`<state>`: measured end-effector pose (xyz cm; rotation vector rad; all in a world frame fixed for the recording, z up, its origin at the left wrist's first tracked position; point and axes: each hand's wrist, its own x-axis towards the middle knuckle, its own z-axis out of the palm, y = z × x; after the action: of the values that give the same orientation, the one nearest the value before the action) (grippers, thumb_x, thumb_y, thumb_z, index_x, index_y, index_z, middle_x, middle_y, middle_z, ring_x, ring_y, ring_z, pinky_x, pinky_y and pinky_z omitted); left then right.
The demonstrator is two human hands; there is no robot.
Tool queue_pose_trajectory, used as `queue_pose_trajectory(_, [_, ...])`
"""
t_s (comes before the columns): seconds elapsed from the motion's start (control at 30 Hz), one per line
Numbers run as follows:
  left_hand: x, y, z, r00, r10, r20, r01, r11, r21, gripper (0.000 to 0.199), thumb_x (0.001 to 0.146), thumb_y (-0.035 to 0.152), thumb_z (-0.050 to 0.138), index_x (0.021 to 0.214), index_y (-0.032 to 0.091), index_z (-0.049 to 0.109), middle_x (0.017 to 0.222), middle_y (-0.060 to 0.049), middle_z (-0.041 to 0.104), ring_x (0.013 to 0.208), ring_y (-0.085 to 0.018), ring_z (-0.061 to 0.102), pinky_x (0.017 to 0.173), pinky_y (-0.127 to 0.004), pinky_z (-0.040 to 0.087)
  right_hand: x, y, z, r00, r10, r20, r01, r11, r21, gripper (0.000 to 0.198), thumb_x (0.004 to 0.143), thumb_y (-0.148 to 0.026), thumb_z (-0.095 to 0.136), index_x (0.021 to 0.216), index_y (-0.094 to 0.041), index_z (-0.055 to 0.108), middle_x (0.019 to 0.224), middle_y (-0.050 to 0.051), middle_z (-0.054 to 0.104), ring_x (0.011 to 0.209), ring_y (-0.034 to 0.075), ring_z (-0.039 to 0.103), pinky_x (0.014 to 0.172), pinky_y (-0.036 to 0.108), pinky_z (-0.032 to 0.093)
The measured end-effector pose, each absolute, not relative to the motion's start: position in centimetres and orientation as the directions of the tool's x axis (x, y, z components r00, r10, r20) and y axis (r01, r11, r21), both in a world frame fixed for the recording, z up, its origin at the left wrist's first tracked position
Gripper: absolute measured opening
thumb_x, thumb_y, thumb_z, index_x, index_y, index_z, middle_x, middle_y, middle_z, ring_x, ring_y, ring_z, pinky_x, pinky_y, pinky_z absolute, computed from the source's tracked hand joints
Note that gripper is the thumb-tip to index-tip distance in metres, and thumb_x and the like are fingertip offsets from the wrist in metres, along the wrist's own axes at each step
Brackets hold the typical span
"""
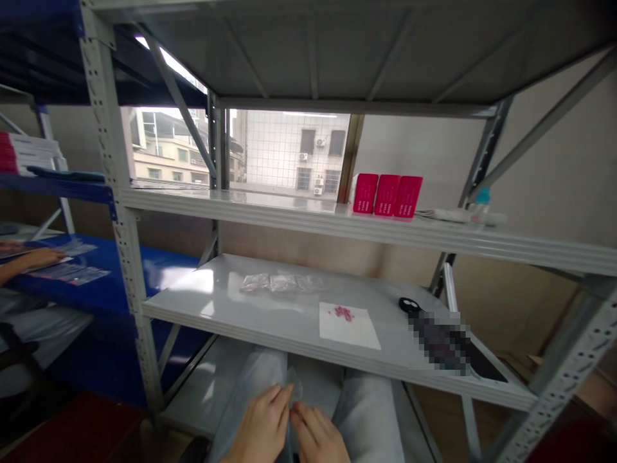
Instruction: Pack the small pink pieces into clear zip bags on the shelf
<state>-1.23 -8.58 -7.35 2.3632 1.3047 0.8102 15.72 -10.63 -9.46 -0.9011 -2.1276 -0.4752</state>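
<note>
Grey metal shelving fronts a window; its lower shelf (216,289) serves as worktop. Below its edge, over the lap, left hand (263,427) and right hand (318,440) together pinch a small clear bag (295,386), fingertips meeting at its mouth, apparently to work it open. Paper sheet (349,328) with pink beads (343,313) lies within reach; filled bags (282,283) sit behind.

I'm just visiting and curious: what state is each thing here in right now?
Left hand: pinching a small clear bag over the lap.
Right hand: fingertips on the same bag.
Small clear bag: held up between both hands; open or sealed, cannot tell.
White sheet: flat on the shelf, small red pieces on it.
Clear packets: lying in a row.
Red boxes: upright, side by side.
</note>
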Motion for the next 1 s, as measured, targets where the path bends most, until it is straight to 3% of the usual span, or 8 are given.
queue_pose_trajectory(0.13, [-0.3,-8.8,-8.2,0.359,0.883,0.303,0.676,-0.470,0.568,0.042,0.095,0.022,0.036,0.130,0.026,0.059,0.116,-0.012,0.069,0.104,-0.028,0.066,0.092,-0.040,0.051,16.0,-11.9,-11.1,-0.417,0.635,0.650,0.810,0.585,-0.052,0.053,0.073,-0.001,0.044,0.120,-0.018,0.061,0.114,0.011,0.069,0.085,0.026,0.063,0.073,0.038,0.055])
queue_pose_trajectory(0.3, [-0.8,-9.5,-6.6,0.385,0.877,0.288,0.572,-0.472,0.671,0.037,0.098,0.032,0.039,0.127,0.027,0.060,0.124,-0.008,0.066,0.114,-0.025,0.061,0.102,-0.037,0.046,16.1,-13.5,-8.6,-0.387,0.837,0.388,0.859,0.480,-0.177,0.076,0.069,0.003,0.046,0.139,-0.024,0.047,0.147,0.011,0.046,0.115,0.031,0.054,0.093,0.045,0.049])
queue_pose_trajectory(0.37, [-1.8,-8.9,-6.0,0.469,0.835,0.287,0.525,-0.525,0.670,0.041,0.092,0.038,0.052,0.132,0.028,0.057,0.134,-0.009,0.058,0.123,-0.026,0.053,0.108,-0.040,0.041,16.7,-13.6,-7.8,-0.405,0.854,0.327,0.846,0.485,-0.222,0.075,0.069,0.002,0.047,0.137,-0.028,0.049,0.151,0.009,0.040,0.120,0.030,0.052,0.098,0.045,0.046])
queue_pose_trajectory(0.47, [-3.2,-7.6,-6.2,0.628,0.735,0.254,0.434,-0.602,0.670,0.075,0.073,0.042,0.076,0.141,0.029,0.047,0.146,-0.010,0.045,0.134,-0.030,0.039,0.114,-0.045,0.032,18.0,-13.3,-7.0,-0.479,0.833,0.276,0.788,0.547,-0.282,0.070,0.071,-0.001,0.049,0.133,-0.033,0.053,0.153,0.004,0.036,0.121,0.025,0.051,0.104,0.043,0.041])
queue_pose_trajectory(0.57, [-3.6,-6.7,-7.1,0.676,0.701,0.228,0.400,-0.608,0.686,0.084,0.063,0.040,0.084,0.139,0.028,0.049,0.141,-0.010,0.049,0.133,-0.031,0.039,0.115,-0.047,0.029,19.2,-13.2,-6.4,-0.550,0.799,0.244,0.736,0.601,-0.311,0.064,0.074,-0.005,0.051,0.129,-0.037,0.057,0.152,0.000,0.038,0.125,0.024,0.049,0.109,0.042,0.037])
queue_pose_trajectory(0.77, [-3.0,-6.7,-8.3,0.670,0.715,0.202,0.408,-0.582,0.703,0.086,0.056,0.039,0.088,0.135,0.028,0.054,0.134,-0.010,0.055,0.129,-0.032,0.042,0.113,-0.048,0.029,19.3,-13.7,-5.8,-0.587,0.765,0.264,0.690,0.644,-0.331,0.056,0.078,-0.007,0.051,0.124,-0.037,0.061,0.150,-0.002,0.042,0.125,0.022,0.051,0.110,0.040,0.036])
queue_pose_trajectory(0.87, [-3.0,-7.2,-7.8,0.644,0.733,0.220,0.391,-0.563,0.729,0.077,0.059,0.038,0.087,0.129,0.028,0.058,0.130,-0.009,0.058,0.125,-0.031,0.046,0.111,-0.047,0.032,19.3,-14.0,-5.4,-0.560,0.748,0.356,0.648,0.663,-0.374,0.048,0.081,-0.009,0.051,0.123,-0.032,0.062,0.142,0.001,0.051,0.121,0.020,0.054,0.106,0.034,0.042])
queue_pose_trajectory(1.0, [-3.5,-6.2,-5.1,0.588,0.748,0.308,0.275,-0.544,0.793,0.064,0.070,0.043,0.080,0.128,0.027,0.060,0.124,-0.009,0.061,0.118,-0.029,0.052,0.107,-0.042,0.038,21.4,-12.1,-3.3,-0.271,0.763,0.587,0.602,0.610,-0.515,0.031,0.093,-0.018,0.044,0.118,-0.024,0.061,0.116,0.008,0.064,0.107,0.020,0.060,0.093,0.031,0.049])
